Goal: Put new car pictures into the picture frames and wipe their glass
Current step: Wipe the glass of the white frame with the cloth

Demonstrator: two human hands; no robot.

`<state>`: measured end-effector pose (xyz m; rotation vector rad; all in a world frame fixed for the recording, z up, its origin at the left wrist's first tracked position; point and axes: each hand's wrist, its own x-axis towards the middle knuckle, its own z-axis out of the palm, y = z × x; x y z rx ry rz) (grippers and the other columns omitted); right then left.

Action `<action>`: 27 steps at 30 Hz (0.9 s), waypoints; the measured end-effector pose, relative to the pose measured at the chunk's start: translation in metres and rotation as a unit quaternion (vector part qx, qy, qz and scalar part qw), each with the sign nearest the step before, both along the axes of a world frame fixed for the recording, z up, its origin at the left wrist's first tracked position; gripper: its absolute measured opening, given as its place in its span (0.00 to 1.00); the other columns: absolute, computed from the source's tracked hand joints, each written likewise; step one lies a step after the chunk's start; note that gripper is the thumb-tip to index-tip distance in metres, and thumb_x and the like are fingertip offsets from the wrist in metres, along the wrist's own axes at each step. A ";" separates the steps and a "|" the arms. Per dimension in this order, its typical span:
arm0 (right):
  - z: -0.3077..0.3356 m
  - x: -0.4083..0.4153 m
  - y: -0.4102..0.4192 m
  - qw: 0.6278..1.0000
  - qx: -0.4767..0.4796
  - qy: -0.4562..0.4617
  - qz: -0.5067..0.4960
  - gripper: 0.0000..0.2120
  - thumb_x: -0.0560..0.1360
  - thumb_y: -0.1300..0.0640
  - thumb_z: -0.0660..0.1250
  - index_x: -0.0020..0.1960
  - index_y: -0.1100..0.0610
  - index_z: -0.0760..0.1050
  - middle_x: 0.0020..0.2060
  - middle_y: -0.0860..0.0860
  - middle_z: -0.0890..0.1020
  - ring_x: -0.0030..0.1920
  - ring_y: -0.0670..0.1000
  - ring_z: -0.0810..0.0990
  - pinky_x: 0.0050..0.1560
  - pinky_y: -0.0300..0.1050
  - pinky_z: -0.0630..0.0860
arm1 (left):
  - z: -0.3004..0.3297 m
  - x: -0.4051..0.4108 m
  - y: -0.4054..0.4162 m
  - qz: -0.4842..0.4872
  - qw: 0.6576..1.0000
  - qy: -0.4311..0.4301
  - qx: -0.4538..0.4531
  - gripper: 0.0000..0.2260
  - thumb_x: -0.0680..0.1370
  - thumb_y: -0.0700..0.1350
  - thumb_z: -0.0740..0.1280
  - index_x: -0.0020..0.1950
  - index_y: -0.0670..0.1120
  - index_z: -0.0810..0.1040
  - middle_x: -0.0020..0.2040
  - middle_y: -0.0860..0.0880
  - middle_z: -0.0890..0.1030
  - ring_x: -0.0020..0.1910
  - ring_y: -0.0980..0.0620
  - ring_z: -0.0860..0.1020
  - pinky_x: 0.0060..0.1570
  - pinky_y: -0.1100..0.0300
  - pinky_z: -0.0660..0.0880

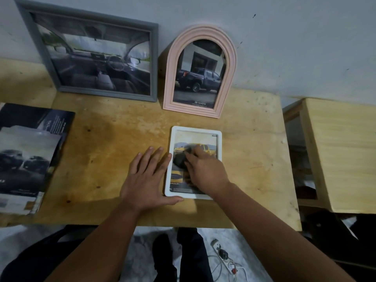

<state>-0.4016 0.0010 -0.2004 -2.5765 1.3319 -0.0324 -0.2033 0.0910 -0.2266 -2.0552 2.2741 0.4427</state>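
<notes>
So my left hand [147, 176] is flat on the table [114, 139], fingers straight, bracing the left edge of the white frame [195, 132] lying face up. My right hand [203, 167] has a dark cloth [180, 159] bunched under its fingers on the glass. Grey frame [95, 55] and pink arched frame [200, 72] lean against the wall, brochures [30, 151] on my left.

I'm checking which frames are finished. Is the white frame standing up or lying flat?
Lying flat. The white frame lies face up on the table, left hand bracing its edge, right hand holding a dark cloth on its glass.
</notes>
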 end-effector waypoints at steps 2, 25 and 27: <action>0.003 -0.016 0.034 0.998 0.037 -0.018 0.050 0.20 0.80 0.48 0.56 0.63 0.54 0.80 0.54 0.52 0.79 0.39 0.57 0.83 0.31 0.49 0.79 | -0.001 0.000 0.001 -0.001 1.000 0.005 -0.003 0.58 0.64 0.86 0.52 0.85 0.52 0.50 0.85 0.47 0.49 0.84 0.44 0.45 0.79 0.38 0.51; 0.011 -0.039 -0.012 0.991 0.063 -0.070 0.094 0.20 0.83 0.47 0.60 0.73 0.50 0.74 0.59 0.50 0.78 0.49 0.56 0.82 0.43 0.51 0.81 | 0.004 -0.001 0.000 0.003 1.000 0.014 0.014 0.58 0.64 0.86 0.52 0.84 0.51 0.53 0.85 0.47 0.51 0.84 0.44 0.46 0.79 0.38 0.53; 0.010 -0.040 -0.036 0.997 -0.002 -0.071 -0.008 0.20 0.84 0.49 0.60 0.73 0.52 0.73 0.58 0.52 0.77 0.46 0.58 0.82 0.39 0.52 0.80 | 0.005 0.000 0.000 0.003 1.000 0.012 0.011 0.58 0.63 0.87 0.52 0.84 0.51 0.52 0.85 0.47 0.51 0.84 0.44 0.45 0.79 0.38 0.52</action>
